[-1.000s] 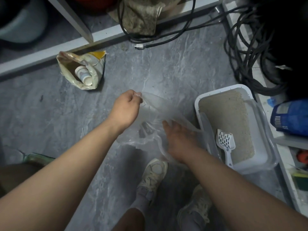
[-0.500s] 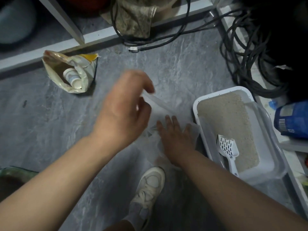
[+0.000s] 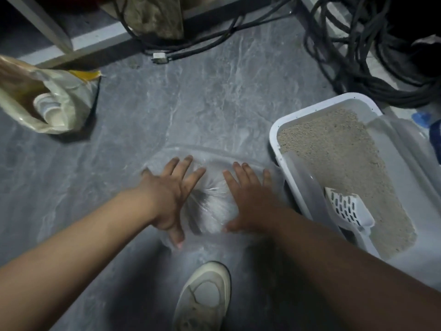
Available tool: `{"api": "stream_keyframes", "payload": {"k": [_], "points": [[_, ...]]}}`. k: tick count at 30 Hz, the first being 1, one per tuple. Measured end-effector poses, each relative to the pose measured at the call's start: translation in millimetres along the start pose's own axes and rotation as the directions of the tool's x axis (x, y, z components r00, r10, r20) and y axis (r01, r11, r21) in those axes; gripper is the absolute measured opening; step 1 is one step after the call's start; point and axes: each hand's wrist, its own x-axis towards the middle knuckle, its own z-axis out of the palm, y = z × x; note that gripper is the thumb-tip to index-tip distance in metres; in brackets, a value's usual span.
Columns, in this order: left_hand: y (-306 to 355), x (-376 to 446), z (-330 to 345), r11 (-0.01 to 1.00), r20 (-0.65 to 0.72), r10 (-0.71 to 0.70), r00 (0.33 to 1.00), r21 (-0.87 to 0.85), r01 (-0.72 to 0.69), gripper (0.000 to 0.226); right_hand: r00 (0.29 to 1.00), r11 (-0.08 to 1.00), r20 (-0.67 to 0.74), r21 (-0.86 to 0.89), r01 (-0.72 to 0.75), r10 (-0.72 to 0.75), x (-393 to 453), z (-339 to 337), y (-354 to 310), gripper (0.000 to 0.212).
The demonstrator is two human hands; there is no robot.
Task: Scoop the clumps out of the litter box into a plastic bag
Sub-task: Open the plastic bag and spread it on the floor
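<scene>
Both hands (image 3: pixel 210 199) flat on bag (image 3: pixel 212 206), prob.

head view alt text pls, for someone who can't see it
Both hands, left hand and right hand, press flat with spread fingers on a clear plastic bag lying on the grey floor. Just right of it stands a white litter box with a white scoop resting in the litter.
</scene>
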Motion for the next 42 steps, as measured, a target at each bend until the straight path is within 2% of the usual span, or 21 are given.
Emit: {"api": "stream_keyframes", "payload": {"k": [3, 6, 9, 12, 13, 15, 17, 20, 23, 25, 27, 29, 30, 32, 34, 36, 39, 42], "points": [[6.6, 7.2, 21.1, 0.999, 0.020, -0.006, 1.000, -0.048, 0.007, 0.160, 0.999, 1.000, -0.026, 0.017, 0.022, -0.021, 11.5, 20.6, 5.6, 0.136], [13.6, 6.2, 29.4, 0.995, -0.006, 0.046, 0.999, -0.083, -0.046, 0.148, 0.998, 0.999, -0.053, 0.036, 0.021, -0.019, 15.4, 28.1, 5.2, 0.121], [25.3, -1.6, 28.3, 0.953, -0.183, 0.100, 0.978, -0.263, -0.147, 0.105, 0.995, 0.992, -0.098, 0.127, -0.011, 0.023, 8.8, 20.0, -1.8, 0.093], [36.4, 2.2, 24.0, 0.890, -0.467, 0.035, 0.884, -0.387, -0.240, 0.056, 0.966, 0.982, -0.252, 0.186, -0.012, 0.059, -4.8, 11.5, -9.4, 0.055], [39.4, 8.1, 23.7, 0.884, -0.512, -0.005, 0.859, -0.403, -0.236, 0.044, 0.952, 0.977, -0.300, 0.211, 0.005, 0.060, -7.8, 11.7, -11.3, 0.043], [42.1, 23.0, 25.6, 0.901, -0.510, -0.050, 0.859, -0.394, -0.182, 0.026, 0.945, 0.947, -0.323, 0.316, 0.055, 0.053, -9.8, 15.0, -16.4, 0.028], [41.3, 37.0, 30.6, 0.945, -0.472, -0.059, 0.880, -0.309, -0.102, 0.015, 0.953, 0.925, -0.302, 0.366, 0.101, 0.016, -5.8, 23.6, -23.4, 0.024], [33.5, 48.2, 38.6, 0.985, -0.445, -0.078, 0.892, -0.175, -0.001, 0.025, 0.974, 0.955, -0.219, 0.273, 0.114, -0.053, 1.0, 37.6, -33.1, 0.041], [21.1, 53.6, 45.1, 0.989, -0.399, -0.099, 0.912, -0.137, 0.047, 0.058, 0.986, 0.983, -0.138, 0.141, 0.114, -0.094, 0.7, 49.6, -35.8, 0.069], [14.1, 54.4, 39.6, 0.971, -0.223, -0.116, 0.968, -0.229, 0.063, 0.094, 0.985, 0.988, -0.111, 0.064, 0.137, -0.130, -0.9, 55.2, -32.5, 0.079], [12.3, 54.0, 29.6, 0.968, -0.044, -0.125, 0.991, -0.224, 0.112, 0.115, 0.988, 0.989, -0.064, 0.049, 0.141, -0.138, -2.9, 56.3, -29.6, 0.087], [13.9, 53.6, 23.5, 0.986, -0.029, -0.119, 0.992, -0.118, 0.115, 0.102, 0.993, 0.989, -0.031, 0.091, 0.113, -0.111, -4.6, 47.8, -29.6, 0.086], [14.3, 53.2, 22.0, 0.993, -0.097, -0.100, 0.990, -0.064, 0.094, 0.090, 0.994, 0.988, -0.065, 0.119, 0.100, -0.093, -4.3, 41.2, -30.3, 0.075], [13.9, 54.4, 23.7, 0.999, -0.284, -0.044, 0.958, -0.025, 0.038, 0.077, 0.972, 0.980, -0.226, 0.172, 0.103, -0.062, -1.7, 27.6, -33.4, 0.045], [10.1, 57.4, 29.3, 0.995, -0.444, -0.003, 0.896, -0.095, -0.044, 0.068, 0.929, 0.957, -0.368, 0.260, 0.130, -0.027, 5.2, 15.5, -37.6, 0.026], [5.9, 58.5, 35.2, 0.969, -0.543, -0.014, 0.840, -0.215, -0.123, 0.054, 0.907, 0.927, -0.420, 0.348, 0.138, 0.023, 16.0, 5.5, -40.9, 0.022], [0.2, 58.1, 48.8, 0.909, -0.592, -0.034, 0.805, -0.353, -0.221, 0.037, 0.923, 0.898, -0.375, 0.429, 0.093, 0.084, 39.9, -8.4, -43.2, 0.031], [-5.8, 58.7, 63.1, 0.897, -0.541, -0.021, 0.841, -0.381, -0.222, 0.034, 0.967, 0.857, -0.232, 0.514, 0.030, 0.106, 59.8, -20.2, -43.2, 0.034]]}}
